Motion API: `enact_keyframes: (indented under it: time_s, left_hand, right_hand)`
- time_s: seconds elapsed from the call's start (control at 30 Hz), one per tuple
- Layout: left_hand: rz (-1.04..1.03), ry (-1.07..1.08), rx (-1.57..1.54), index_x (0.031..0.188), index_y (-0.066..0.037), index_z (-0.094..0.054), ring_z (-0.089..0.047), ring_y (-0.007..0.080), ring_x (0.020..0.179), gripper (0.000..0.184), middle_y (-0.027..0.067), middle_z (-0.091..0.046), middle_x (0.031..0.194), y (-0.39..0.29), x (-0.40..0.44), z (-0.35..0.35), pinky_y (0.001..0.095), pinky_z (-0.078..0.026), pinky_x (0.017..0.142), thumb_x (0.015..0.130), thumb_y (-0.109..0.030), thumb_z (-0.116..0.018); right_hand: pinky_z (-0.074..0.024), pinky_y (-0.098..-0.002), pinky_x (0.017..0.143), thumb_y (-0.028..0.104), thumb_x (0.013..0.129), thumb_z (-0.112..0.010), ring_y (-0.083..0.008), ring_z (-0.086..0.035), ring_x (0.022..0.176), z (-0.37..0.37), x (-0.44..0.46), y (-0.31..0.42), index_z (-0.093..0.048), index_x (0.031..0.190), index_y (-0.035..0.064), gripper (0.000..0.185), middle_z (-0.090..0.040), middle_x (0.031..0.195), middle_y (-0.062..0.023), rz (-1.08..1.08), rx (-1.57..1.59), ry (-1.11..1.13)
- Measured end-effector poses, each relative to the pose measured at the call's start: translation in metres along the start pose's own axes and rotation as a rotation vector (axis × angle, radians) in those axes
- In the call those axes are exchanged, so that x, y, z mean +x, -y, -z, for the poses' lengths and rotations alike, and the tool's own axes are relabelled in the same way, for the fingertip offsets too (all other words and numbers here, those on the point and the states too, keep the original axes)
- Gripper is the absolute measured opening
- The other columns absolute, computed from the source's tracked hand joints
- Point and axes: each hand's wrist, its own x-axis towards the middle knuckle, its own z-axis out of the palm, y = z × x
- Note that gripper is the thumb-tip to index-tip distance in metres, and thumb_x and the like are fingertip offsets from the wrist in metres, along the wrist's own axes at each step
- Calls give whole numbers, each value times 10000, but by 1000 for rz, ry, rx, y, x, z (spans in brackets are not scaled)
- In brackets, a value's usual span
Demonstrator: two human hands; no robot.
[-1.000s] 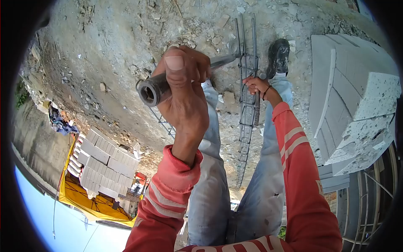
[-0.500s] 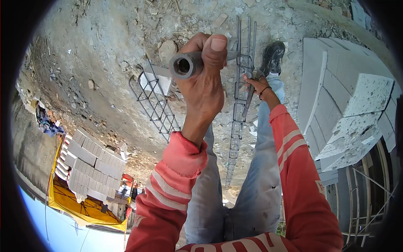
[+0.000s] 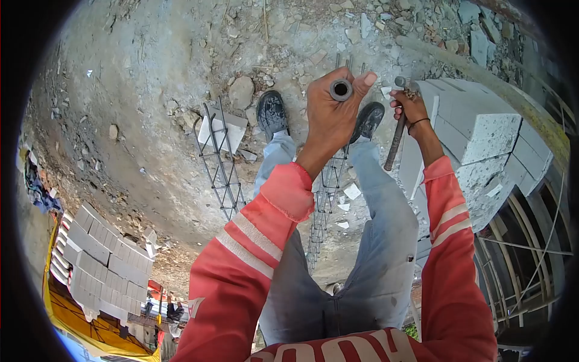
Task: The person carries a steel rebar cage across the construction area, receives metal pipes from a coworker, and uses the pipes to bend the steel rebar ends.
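Observation:
My left hand (image 3: pixel 330 114) is closed round a hollow metal pipe (image 3: pixel 341 90), seen end-on, with the thumb along its side. Most of the pipe is hidden behind the hand. To the right, my right hand (image 3: pixel 411 106) grips a dark metal bar (image 3: pixel 395 142) with a knobbed upper end; its exact kind is unclear. The bar slants down beside the blocks. Beneath my left hand and between my legs runs a long, narrow rebar cage (image 3: pixel 321 208), partly covered by the hand and wrist.
Another rebar cage (image 3: pixel 222 163) lies left of my legs, near a pale broken slab (image 3: pixel 223 132). Grey blocks (image 3: pixel 479 130) are stacked at right. More blocks (image 3: pixel 108 262) stand at far left by a yellow tarp (image 3: pixel 51 289). Rubble and stones (image 3: pixel 241 92) litter the dirt.
My right hand has moved right and up, carrying the bar away from the rebar cage. My left hand has shifted right with the pipe, which now points more straight up. Both shoes now show.

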Motion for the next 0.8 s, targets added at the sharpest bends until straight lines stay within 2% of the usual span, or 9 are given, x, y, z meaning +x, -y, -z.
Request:
enact_keyframes:
  time_s: [0.1, 0.3, 0.43, 0.47, 0.57, 0.63, 0.67, 0.73, 0.8]
  left_hand:
    - [-1, -3, 7, 612, -42, -370, -260, 73, 585, 518, -50, -285, 581, -1, 1, -1, 280, -228, 490, 937, -260, -710]
    - [22, -126, -2, 592, -69, -354, -245, 59, 578, 525, -64, -290, 588, 9, -4, -7, 282, -199, 491, 958, -253, -682]
    - [30, -132, 31, 591, -58, -450, -308, 48, 557, 512, -56, -392, 569, 9, 0, -10, 262, -232, 496, 980, -331, -639]
    - [61, -62, 76, 704, -53, -535, -405, 91, 598, 430, 3, -490, 630, 7, -1, -6, 265, -306, 554, 1001, -360, -590]
    - [48, -82, 69, 705, -51, -523, -391, 93, 587, 436, 8, -479, 623, 1, -5, -18, 273, -294, 549, 1000, -366, -588]
    - [6, -91, 67, 710, -36, -512, -382, 107, 584, 431, 26, -458, 614, 3, -19, -25, 271, -283, 548, 1006, -342, -574]
    - [-44, -92, 77, 696, -40, -484, -375, 118, 580, 438, 30, -438, 606, 3, -30, -30, 278, -294, 561, 1015, -334, -549]
    - [-114, -79, 95, 683, -43, -456, -369, 129, 575, 447, 35, -419, 597, 7, -46, -36, 285, -305, 574, 1023, -325, -525]
    - [-336, -41, -88, 694, -21, -487, -402, 104, 562, 403, 30, -482, 617, 14, -53, -37, 262, -292, 517, 1007, -261, -564]
  right_hand:
    - [-403, -231, 468, 252, 896, -714, -60, -475, 520, -2, 8, 34, -651, 954, 63, 207, -561, 681, 23, 67, -60, 26]
    - [-409, -235, 466, 333, 912, -711, -64, -503, 534, -26, 18, 69, -565, 865, 88, 289, -562, 682, 20, 222, -97, 103]
    - [-411, -232, 465, 336, 933, -674, -66, -513, 541, -32, 60, 80, -567, 894, 59, 298, -589, 729, -6, 322, -155, 164]
    - [-409, -231, 465, 339, 936, -665, -66, -513, 542, -31, 67, 85, -569, 903, 55, 302, -590, 733, -8, 367, -222, 191]
    - [-442, -237, 475, 330, 941, -646, -82, -562, 569, -29, 80, 104, -597, 972, 3, 333, -609, 734, -25, 447, -303, 242]
    - [-445, -243, 475, 326, 949, -638, -88, -568, 570, -31, 85, 119, -597, 979, -5, 334, -611, 735, -33, 485, -320, 250]
    - [-417, -235, 485, 347, 939, -644, -77, -521, 563, -34, 86, 126, -577, 870, 35, 326, -556, 696, -4, 518, -297, 259]
    - [-419, -236, 485, 352, 940, -641, -77, -522, 563, -39, 88, 141, -576, 863, 35, 332, -556, 694, -4, 621, -297, 259]
    - [-422, -236, 478, 358, 948, -629, -77, -525, 561, -41, 92, 152, -573, 845, 37, 342, -553, 688, -1, 745, -307, 250]
